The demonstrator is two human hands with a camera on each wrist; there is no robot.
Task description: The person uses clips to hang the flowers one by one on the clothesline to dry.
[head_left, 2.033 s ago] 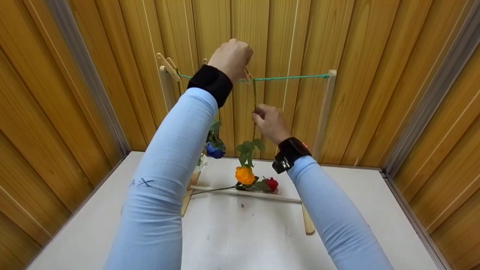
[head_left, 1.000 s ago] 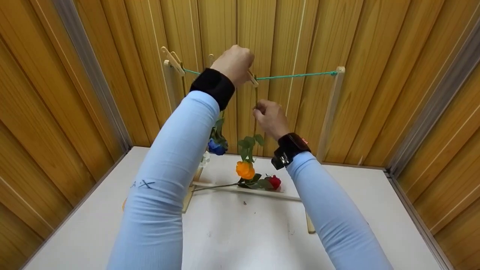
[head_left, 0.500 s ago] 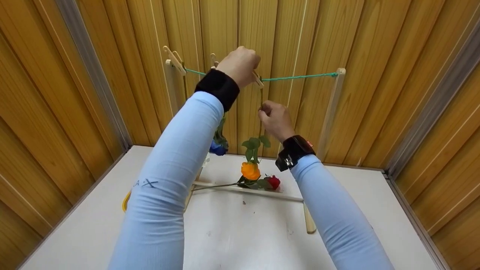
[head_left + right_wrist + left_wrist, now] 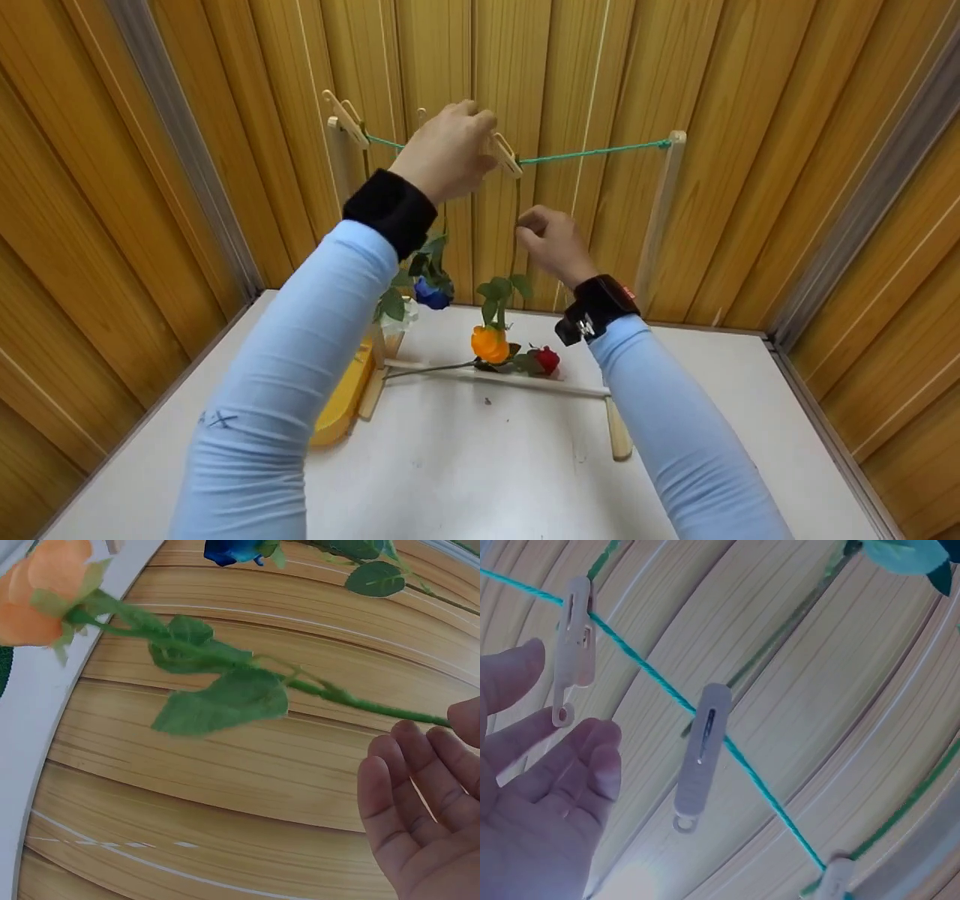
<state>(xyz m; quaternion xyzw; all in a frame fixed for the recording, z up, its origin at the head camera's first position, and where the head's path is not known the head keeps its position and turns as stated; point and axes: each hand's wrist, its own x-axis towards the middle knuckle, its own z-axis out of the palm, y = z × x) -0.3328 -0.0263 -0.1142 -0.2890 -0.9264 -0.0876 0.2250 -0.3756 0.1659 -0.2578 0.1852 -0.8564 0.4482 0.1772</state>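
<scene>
The left hand (image 4: 446,151) is hanging loose-fingered at a clothespin (image 4: 568,664), while the right hand (image 4: 559,244) (lower down!) is pinching an orange rose's stem (image 4: 352,700).

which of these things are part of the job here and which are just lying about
Seemingly in the job: orange rose, pale peg at its stem, teal cord, wooden frame, blue rose, white flower (partly hidden)

Lying about: red rose, perhaps waiting its turn; yellow container beside the frame
</scene>
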